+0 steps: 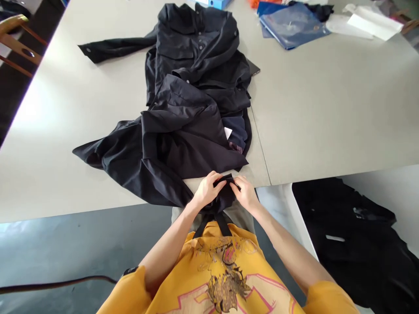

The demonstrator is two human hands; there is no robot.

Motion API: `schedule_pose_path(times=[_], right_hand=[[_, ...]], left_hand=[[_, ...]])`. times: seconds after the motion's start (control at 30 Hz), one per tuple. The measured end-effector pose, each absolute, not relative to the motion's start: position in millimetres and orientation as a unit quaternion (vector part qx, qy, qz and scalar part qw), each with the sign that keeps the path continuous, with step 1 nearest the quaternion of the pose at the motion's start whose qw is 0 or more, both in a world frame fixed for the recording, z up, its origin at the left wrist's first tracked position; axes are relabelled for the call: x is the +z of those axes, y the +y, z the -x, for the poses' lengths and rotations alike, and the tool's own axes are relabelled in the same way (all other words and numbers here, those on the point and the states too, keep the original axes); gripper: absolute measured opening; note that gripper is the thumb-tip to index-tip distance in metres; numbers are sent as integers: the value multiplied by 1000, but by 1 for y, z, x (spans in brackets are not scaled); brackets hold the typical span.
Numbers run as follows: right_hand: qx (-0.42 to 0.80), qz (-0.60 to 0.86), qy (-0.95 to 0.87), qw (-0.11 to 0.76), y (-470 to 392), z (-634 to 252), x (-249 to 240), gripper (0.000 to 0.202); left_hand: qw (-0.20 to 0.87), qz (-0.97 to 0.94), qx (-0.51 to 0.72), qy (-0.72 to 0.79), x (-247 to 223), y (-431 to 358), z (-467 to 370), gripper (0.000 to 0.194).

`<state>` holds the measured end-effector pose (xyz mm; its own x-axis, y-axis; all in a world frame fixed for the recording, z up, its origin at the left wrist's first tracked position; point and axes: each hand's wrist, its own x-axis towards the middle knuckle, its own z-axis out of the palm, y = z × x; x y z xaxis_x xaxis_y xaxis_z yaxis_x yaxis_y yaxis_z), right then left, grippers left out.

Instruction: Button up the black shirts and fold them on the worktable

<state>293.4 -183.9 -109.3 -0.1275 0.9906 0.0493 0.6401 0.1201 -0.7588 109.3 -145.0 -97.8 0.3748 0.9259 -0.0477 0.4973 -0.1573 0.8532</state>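
At the table's front edge, my left hand (208, 190) pinches the end of a black garment (183, 131) between thumb and fingers. Close beside it, my right hand (245, 192) pinches the same dark cloth end from the other side. That end looks like a cuff, but the fingers cover part of it. From my hands the cloth runs up to the left, onto the crumpled garment on the table. Beyond it lies a black shirt-like jacket (199, 48) with buttons and pockets, one sleeve stretched out to the left. A small white label (228, 132) shows among the folds.
The garments lie on a large grey table (327, 113) with a seam right of them. Blue plastic folders (291, 26) and white papers (375, 22) are at the back right. Below right, a white bin (303, 213) holds dark clothes (353, 248). A wooden chair (19, 39) stands far left.
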Motion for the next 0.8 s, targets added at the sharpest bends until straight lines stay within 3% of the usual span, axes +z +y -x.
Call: schedule_pose_path(times=[0.1, 0.37, 0.8], right_hand=[[336, 571, -659, 356, -198, -290, -97, 18], [389, 544, -628, 399, -216, -278, -68, 12], [340, 504, -662, 438, -239, -268, -45, 14]], left_hand=[[393, -749, 290, 447, -83, -159, -105, 11], [296, -797, 351, 394, -62, -185, -98, 8], [287, -792, 400, 360, -42, -203, -85, 7]])
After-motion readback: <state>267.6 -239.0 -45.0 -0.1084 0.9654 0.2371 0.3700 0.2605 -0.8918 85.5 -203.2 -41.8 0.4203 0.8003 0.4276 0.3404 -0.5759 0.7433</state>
